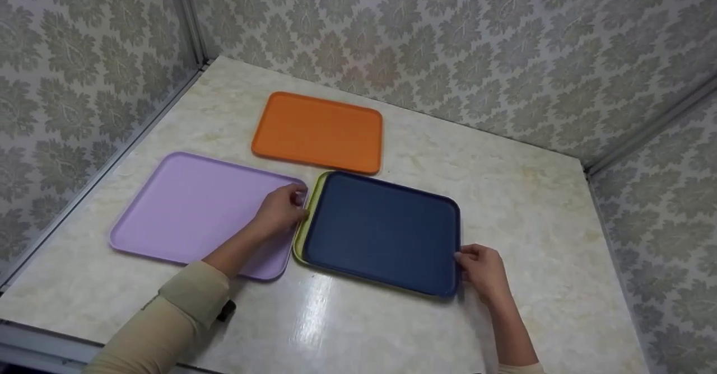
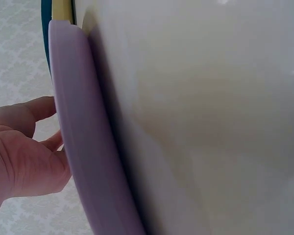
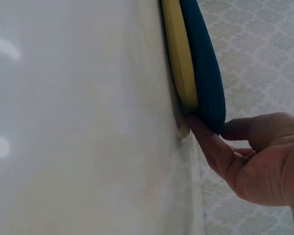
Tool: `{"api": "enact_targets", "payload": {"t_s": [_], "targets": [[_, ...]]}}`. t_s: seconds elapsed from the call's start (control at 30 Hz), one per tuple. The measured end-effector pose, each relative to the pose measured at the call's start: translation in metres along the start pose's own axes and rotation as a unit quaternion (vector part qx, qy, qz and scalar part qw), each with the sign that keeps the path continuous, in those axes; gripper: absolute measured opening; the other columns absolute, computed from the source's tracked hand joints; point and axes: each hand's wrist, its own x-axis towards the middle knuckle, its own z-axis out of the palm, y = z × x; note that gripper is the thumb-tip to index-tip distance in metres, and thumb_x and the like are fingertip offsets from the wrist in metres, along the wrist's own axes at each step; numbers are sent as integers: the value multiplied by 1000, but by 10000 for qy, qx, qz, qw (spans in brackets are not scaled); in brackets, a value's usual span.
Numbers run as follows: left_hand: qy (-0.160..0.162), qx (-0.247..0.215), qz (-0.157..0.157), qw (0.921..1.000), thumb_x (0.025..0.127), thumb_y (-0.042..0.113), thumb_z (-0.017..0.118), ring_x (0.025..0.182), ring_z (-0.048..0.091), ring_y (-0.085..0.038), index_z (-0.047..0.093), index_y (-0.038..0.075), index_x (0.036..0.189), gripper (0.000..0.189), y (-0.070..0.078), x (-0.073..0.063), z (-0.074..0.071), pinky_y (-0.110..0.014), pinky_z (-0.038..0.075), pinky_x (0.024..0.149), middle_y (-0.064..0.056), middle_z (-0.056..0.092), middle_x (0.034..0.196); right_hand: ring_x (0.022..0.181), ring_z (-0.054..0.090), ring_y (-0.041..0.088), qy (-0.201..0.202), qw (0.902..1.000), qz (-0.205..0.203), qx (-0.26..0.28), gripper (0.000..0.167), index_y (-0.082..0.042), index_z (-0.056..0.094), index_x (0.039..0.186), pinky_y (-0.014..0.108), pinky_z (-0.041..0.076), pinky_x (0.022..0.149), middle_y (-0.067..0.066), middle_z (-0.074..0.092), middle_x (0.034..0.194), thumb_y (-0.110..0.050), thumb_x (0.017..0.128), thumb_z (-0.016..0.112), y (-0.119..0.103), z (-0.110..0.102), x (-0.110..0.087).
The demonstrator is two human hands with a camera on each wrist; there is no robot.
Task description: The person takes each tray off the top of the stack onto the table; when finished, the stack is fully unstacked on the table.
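A navy blue tray (image 1: 386,234) lies on top of a yellow-green tray (image 1: 301,243), whose left rim sticks out from under it. At the stack's right edge my right hand (image 1: 486,267) pinches both trays; in the right wrist view its thumb is against the navy tray (image 3: 206,73) and a finger lies under the yellow-green one (image 3: 181,58). My left hand (image 1: 280,209) reaches across a purple tray (image 1: 196,206), its thumb and curled fingers at the yellow-green rim, right beside the purple edge. The purple tray (image 2: 83,127) hides its fingertips in the left wrist view.
An orange tray (image 1: 319,133) lies behind, toward the back wall. All the trays are on a pale marbled table (image 1: 532,223), with patterned walls (image 1: 448,43) at the back and sides. A small black object (image 1: 226,311) shows by the left sleeve.
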Motion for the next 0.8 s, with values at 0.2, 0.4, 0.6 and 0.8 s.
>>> {"api": "enact_targets", "payload": {"t_s": [0.2, 0.4, 0.6, 0.8], "targets": [[-37, 35, -84, 10000, 83, -1, 68, 85, 56, -24, 57, -7, 132, 51, 0, 1, 1, -30, 48, 65, -13, 59, 98, 75, 63, 14, 185, 9993, 108, 323, 33, 6, 60, 131, 26, 52, 60, 13, 72, 100, -10, 103, 56, 6, -7, -2], [-22, 117, -87, 9999, 83, -1, 67, 91, 55, -26, 57, -7, 134, 52, 0, 2, 2, -36, 47, 76, -14, 60, 100, 84, 68, 16, -607, 9922, 210, 1066, 57, -10, 35, 157, 28, 53, 63, 20, 64, 130, -14, 104, 57, 12, -18, -11], [-51, 145, -60, 9999, 84, -1, 66, 91, 54, -27, 56, -8, 135, 52, 1, 0, 2, -37, 47, 78, -13, 60, 99, 106, 68, 34, -1502, 9702, 564, 1814, 77, -26, 18, 164, 47, 60, 69, 31, 39, 152, -1, 101, 56, 20, -24, -18], [-59, 165, 23, 9998, 85, -1, 66, 94, 54, -28, 55, -8, 136, 53, 1, 0, 2, -40, 45, 83, -16, 60, 101, 107, 67, 35, -1123, 9582, 761, 2520, 71, -23, 24, 163, 49, 60, 71, 34, 44, 144, 6, 102, 49, 26, -19, -22]]}}
